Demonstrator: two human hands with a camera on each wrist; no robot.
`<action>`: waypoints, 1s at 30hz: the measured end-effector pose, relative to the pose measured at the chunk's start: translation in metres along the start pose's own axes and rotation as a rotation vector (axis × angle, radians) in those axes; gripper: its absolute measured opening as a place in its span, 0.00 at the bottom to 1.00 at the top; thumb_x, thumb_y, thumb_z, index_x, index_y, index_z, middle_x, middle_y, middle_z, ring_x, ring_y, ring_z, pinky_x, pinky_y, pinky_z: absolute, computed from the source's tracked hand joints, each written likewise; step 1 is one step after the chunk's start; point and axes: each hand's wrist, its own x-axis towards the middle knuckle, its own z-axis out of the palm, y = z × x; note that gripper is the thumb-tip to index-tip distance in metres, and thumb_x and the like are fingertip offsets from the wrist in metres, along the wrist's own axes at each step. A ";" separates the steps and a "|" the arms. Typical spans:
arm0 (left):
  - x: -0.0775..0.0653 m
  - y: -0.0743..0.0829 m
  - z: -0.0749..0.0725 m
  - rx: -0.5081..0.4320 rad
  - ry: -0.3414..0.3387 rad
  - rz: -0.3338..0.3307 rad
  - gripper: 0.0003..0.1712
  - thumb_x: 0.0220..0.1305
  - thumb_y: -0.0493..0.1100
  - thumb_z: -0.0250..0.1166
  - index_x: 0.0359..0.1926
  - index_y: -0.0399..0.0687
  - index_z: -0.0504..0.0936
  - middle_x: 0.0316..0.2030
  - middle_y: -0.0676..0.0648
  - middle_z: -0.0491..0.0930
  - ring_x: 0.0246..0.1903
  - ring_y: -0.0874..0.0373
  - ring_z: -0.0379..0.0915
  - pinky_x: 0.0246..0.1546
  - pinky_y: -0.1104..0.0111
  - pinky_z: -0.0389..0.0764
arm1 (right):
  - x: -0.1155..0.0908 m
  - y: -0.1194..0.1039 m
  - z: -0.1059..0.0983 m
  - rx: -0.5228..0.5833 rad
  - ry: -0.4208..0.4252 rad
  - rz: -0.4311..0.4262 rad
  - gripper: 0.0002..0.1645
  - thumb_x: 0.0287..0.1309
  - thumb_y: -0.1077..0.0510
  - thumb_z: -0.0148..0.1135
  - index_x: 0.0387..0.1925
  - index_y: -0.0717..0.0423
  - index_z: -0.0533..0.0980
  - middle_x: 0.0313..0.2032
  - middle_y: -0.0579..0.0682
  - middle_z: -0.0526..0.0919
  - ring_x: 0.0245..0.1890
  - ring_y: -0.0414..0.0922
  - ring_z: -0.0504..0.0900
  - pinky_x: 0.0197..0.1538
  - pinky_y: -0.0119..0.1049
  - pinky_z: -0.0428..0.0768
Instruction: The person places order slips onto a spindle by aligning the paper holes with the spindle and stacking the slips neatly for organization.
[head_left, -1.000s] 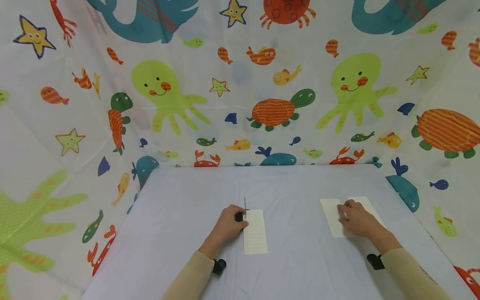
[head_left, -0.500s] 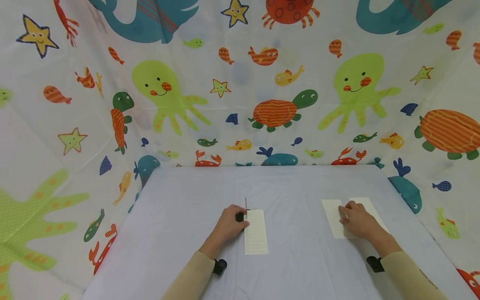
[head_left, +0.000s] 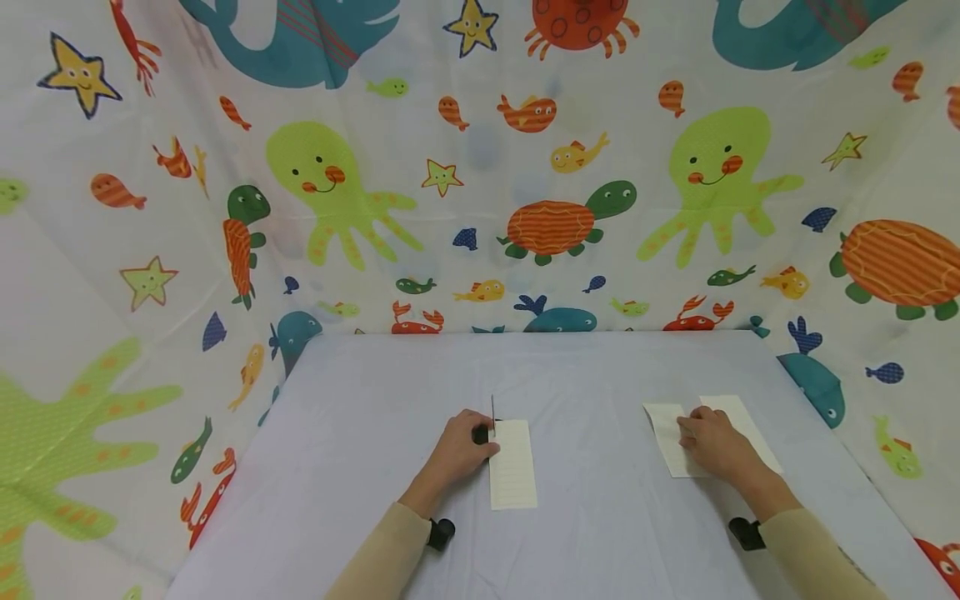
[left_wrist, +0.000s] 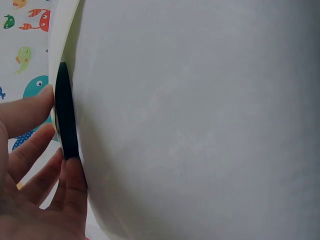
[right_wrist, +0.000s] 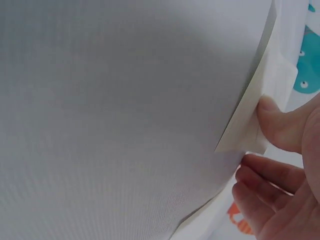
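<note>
In the head view, my left hand [head_left: 465,437] grips a black tapered object [head_left: 480,434] at the top left edge of a lined paper strip [head_left: 513,467]. A thin dark line rises upright beside the fingertips. The left wrist view shows this black object [left_wrist: 66,112] edge-on, with the thumb near its upper part and fingers at its lower end; what it is I cannot tell. My right hand [head_left: 712,437] pinches a pale paper strip [head_left: 663,429], whose upper left corner curls up. In the right wrist view, the thumb lies on the strip [right_wrist: 247,122].
A second pale paper strip [head_left: 738,417] lies partly under the right hand. White cloth covers the table [head_left: 600,533], and a curtain [head_left: 480,250] printed with sea animals hangs behind and along both sides. Each wrist carries a small black camera [head_left: 441,533].
The upper left corner of the strip in my right hand has lifted and curled. My left hand holds its place on the black object.
</note>
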 end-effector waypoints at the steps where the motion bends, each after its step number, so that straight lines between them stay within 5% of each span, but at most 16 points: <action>1: 0.000 0.000 0.000 0.000 0.002 -0.004 0.18 0.60 0.39 0.73 0.50 0.37 0.83 0.57 0.36 0.77 0.61 0.39 0.71 0.62 0.46 0.71 | -0.001 -0.001 0.001 -0.004 0.018 -0.006 0.23 0.62 0.65 0.66 0.57 0.73 0.77 0.47 0.66 0.77 0.48 0.62 0.73 0.49 0.59 0.79; 11: -0.001 -0.002 0.005 0.002 0.018 -0.018 0.18 0.60 0.39 0.74 0.50 0.39 0.83 0.57 0.37 0.77 0.61 0.40 0.71 0.62 0.47 0.71 | -0.004 -0.007 0.007 0.101 0.156 -0.017 0.16 0.60 0.70 0.63 0.49 0.74 0.79 0.38 0.66 0.78 0.38 0.61 0.79 0.42 0.57 0.79; 19: -0.002 -0.002 0.005 0.005 0.024 -0.007 0.18 0.60 0.39 0.74 0.50 0.39 0.83 0.56 0.37 0.77 0.61 0.40 0.71 0.61 0.47 0.72 | 0.002 -0.007 0.006 0.334 0.079 0.100 0.23 0.60 0.65 0.65 0.55 0.73 0.75 0.46 0.73 0.79 0.44 0.62 0.80 0.45 0.57 0.80; 30: -0.001 -0.002 0.006 0.022 0.023 -0.009 0.18 0.60 0.39 0.74 0.50 0.39 0.83 0.56 0.38 0.77 0.60 0.40 0.72 0.61 0.47 0.72 | 0.002 -0.018 0.008 0.615 0.053 0.272 0.19 0.63 0.60 0.64 0.50 0.70 0.76 0.48 0.67 0.76 0.47 0.59 0.74 0.45 0.47 0.76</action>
